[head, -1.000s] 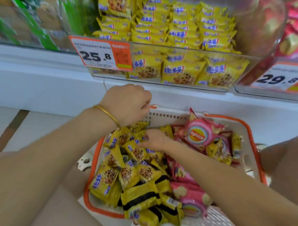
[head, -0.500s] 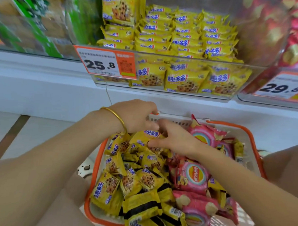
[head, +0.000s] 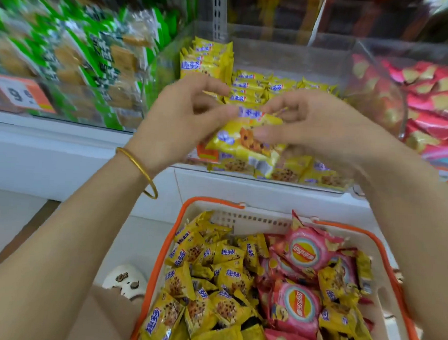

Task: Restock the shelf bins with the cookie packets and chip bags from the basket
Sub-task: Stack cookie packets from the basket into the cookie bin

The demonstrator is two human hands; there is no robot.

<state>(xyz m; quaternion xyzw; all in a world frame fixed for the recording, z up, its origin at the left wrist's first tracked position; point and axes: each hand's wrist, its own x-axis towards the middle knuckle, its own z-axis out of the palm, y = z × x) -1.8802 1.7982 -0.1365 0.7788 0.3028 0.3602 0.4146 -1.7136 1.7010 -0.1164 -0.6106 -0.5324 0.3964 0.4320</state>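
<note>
Checking grip first: what do the hands hold? (Obs. 1)

Left hand and right hand are both closed on one small bundle of yellow cookie packs, fingers and thumbs pinching its upper edges. It hangs between them, raised well above the basket. Motion blur; pack count not readable. (Obs. 2)

Axis, and bearing to target? (Obs. 1)

Long axis roughly crosswise, hand to hand, a little tilted. Cookie bin lies straight ahead, just beyond the bundle; its front wall shows below the hands. Neither hand is clearly nearer. Judgement: a short push forward and down, then release. (Obs. 2)

Obstructions? (Obs. 1)

Tall stack at the bin's back left, just beyond the left fingers; the lower rows to the right look the easier landing. Clear divider on the right separates off the red packets; green packets fill the bin on the left. Risk: the bundle may slide apart on release. (Obs. 2)

Remaining? (Obs. 1)

Plenty. Loose cookie packets on the basket's left side, chip bags on its right. Nowhere near done, by estimate. (Obs. 2)
</note>
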